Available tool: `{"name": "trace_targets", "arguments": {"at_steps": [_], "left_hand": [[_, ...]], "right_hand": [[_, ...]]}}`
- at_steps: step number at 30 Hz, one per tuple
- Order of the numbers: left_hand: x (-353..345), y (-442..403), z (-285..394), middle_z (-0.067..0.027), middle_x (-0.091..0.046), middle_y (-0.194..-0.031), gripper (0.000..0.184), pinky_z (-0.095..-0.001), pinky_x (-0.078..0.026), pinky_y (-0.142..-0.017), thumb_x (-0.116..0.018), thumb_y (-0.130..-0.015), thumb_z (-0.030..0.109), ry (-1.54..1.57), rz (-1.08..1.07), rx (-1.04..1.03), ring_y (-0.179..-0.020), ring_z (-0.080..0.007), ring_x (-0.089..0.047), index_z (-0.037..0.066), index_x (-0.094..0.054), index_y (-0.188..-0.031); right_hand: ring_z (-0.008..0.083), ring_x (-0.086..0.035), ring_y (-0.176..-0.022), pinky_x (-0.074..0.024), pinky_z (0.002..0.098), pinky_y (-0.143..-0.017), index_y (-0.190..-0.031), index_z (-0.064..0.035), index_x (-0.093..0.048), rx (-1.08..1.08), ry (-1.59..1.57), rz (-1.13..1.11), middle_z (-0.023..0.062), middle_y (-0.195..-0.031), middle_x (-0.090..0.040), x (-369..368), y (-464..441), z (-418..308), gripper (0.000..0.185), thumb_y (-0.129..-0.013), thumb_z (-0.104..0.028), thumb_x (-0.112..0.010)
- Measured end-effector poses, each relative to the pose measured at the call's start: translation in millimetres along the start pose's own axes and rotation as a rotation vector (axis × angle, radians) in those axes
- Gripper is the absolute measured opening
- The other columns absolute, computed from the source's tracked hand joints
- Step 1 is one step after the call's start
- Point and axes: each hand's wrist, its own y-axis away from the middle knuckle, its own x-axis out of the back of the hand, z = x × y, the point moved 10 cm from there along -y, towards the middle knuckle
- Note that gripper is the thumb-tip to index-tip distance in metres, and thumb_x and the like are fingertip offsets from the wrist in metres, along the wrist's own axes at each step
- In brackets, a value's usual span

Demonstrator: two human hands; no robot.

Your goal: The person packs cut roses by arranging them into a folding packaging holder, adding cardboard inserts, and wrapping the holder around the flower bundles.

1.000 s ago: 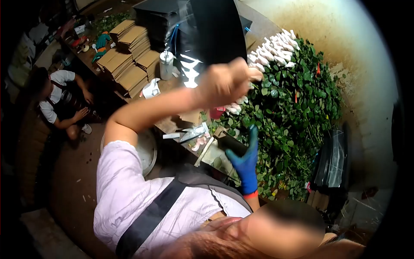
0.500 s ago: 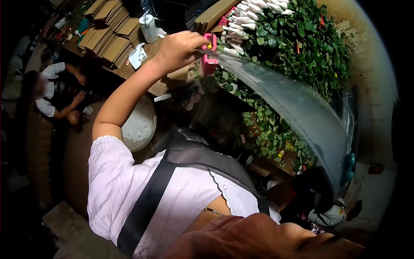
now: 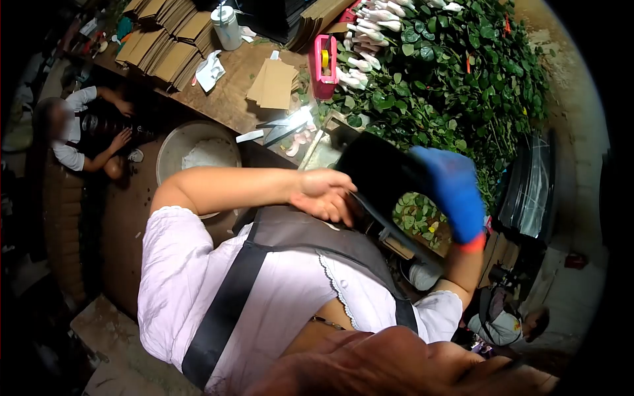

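Observation:
A black sheet (image 3: 373,165) is bent into a curve in front of my chest, its lower edge running down to the right. My bare left hand (image 3: 325,197) is at the sheet's near left edge, fingers curled and closed on it. Across the sheet, my right hand (image 3: 452,188) wears a blue glove with a red cuff. It touches or lies beside the sheet's far side; motion smears its fingers, so its grip cannot be made out. Beyond the sheet lies a large heap of leafy green stems (image 3: 436,92), with pale wrapped flower heads (image 3: 370,39) at its left.
On the table (image 3: 231,109) stand a pink tape dispenser (image 3: 325,66), stacked cardboard pieces (image 3: 175,46), loose cardboard (image 3: 274,84) and a lidded canister (image 3: 226,28). A round tub (image 3: 173,148) stands below. Transparent sleeves (image 3: 528,191) lie right. One person (image 3: 82,135) sits left; another (image 3: 498,320) is lower right.
My left hand has come down from beside the tape dispenser to my chest. The translucent sheet stretched to the right is gone from there; the black sheet and my gloved right hand now show.

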Motion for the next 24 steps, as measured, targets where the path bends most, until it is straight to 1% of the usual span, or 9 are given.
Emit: {"name": "trace_targets", "arguments": {"at_steps": [4, 8, 10, 12, 14, 17, 19, 22, 24], "left_hand": [[129, 38, 47, -0.0091, -0.062, -0.056, 0.065, -0.0246, -0.029, -0.035, -0.045, -0.101, 0.053, -0.617, 0.543, -0.017, -0.044, -0.015, -0.056, 0.0, -0.067, -0.071], [125, 64, 121, -0.0129, -0.072, -0.084, 0.04, -0.045, -0.055, -0.065, -0.053, -0.096, 0.04, -2.066, 1.064, -0.034, -0.076, -0.0299, -0.07, 0.004, -0.07, -0.089], [128, 17, 126, -0.0143, -0.071, -0.095, 0.031, -0.0499, -0.054, -0.073, -0.057, -0.093, 0.037, -2.164, 0.922, -0.265, -0.089, -0.0367, -0.068, 0.01, -0.07, -0.099], [101, -18, 114, -0.019, -0.066, -0.109, 0.054, -0.0472, -0.053, -0.085, -0.058, -0.093, 0.045, -2.107, 0.495, -0.886, -0.1, -0.0361, -0.065, 0.003, -0.059, -0.126], [120, -50, 96, -0.0228, -0.048, -0.143, 0.077, -0.0463, -0.037, -0.11, -0.055, -0.092, 0.053, -2.301, 0.431, -0.626, -0.133, -0.0371, -0.046, -0.003, -0.041, -0.143], [134, -38, 105, -0.0208, -0.033, -0.156, 0.094, -0.0468, -0.021, -0.119, -0.052, -0.089, 0.065, -2.423, 0.565, -0.926, -0.146, -0.0336, -0.029, -0.001, -0.031, -0.151], [139, -39, 106, -0.0195, -0.032, -0.157, 0.097, -0.047, -0.018, -0.12, -0.051, -0.087, 0.068, -2.45, 0.624, -0.871, -0.148, -0.0312, -0.026, 0.0, -0.029, -0.152], [143, -39, 104, -0.0183, -0.032, -0.158, 0.099, -0.0464, -0.017, -0.12, -0.051, -0.086, 0.07, -2.492, 0.688, -0.847, -0.148, -0.0297, -0.025, 0.001, -0.029, -0.153], [146, -41, 103, -0.0177, -0.031, -0.158, 0.099, -0.0459, -0.017, -0.12, -0.05, -0.086, 0.071, -2.501, 0.7, -0.828, -0.148, -0.0294, -0.026, 0.002, -0.029, -0.153]], "right_hand": [[0.0296, -0.066, -0.072, -0.0527, 0.0418, -0.062, -0.098, -0.0165, -0.059, -0.109, 0.108, -0.187, 0.008, -0.081, -0.067, -153, -33, 33, 0.019, -0.091, -0.034, -0.062], [0.029, -0.067, -0.074, -0.0529, 0.0409, -0.063, -0.106, -0.0159, -0.062, -0.1, 0.043, 0.028, 0.0084, -0.084, -0.067, -164, -34, 31, 0.023, -0.09, -0.033, -0.064], [0.028, -0.066, -0.074, -0.0525, 0.0391, -0.062, -0.111, -0.0154, -0.065, -0.108, 0.048, 0.051, 0.0076, -0.084, -0.067, -162, -31, 31, 0.029, -0.089, -0.034, -0.068], [0.0279, -0.066, -0.074, -0.0528, 0.0393, -0.063, -0.113, -0.0156, -0.066, -0.115, 0.053, 0.059, 0.0075, -0.084, -0.067, -163, -31, 31, 0.029, -0.089, -0.031, -0.069], [0.0273, -0.066, -0.075, -0.0535, 0.0387, -0.065, -0.116, -0.016, -0.065, -0.118, 0.031, 0.134, 0.0074, -0.087, -0.069, -153, -32, 27, 0.031, -0.088, -0.028, -0.071], [0.0272, -0.068, -0.079, -0.0549, 0.0378, -0.07, -0.122, -0.0154, -0.065, -0.112, -0.118, 0.367, 0.0078, -0.094, -0.071, -112, -21, 15, 0.037, -0.087, -0.027, -0.072], [0.0286, -0.068, -0.084, -0.0551, 0.0386, -0.072, -0.121, -0.013, -0.065, -0.107, -0.331, 0.569, 0.0088, -0.098, -0.071, -70, -5, 5, 0.037, -0.087, -0.027, -0.07], [0.0308, -0.068, -0.087, -0.0553, 0.0395, -0.078, -0.126, -0.0097, -0.062, -0.21, -0.536, 0.169, 0.0103, -0.1, -0.072, -98, -6, 4, 0.044, -0.087, -0.028, -0.071], [0.0332, -0.067, -0.087, -0.0541, 0.0418, -0.077, -0.129, -0.0091, -0.06, -0.199, -0.2, 0.175, 0.0106, -0.097, -0.071, -146, -26, 18, 0.049, -0.087, -0.032, -0.071]]}}
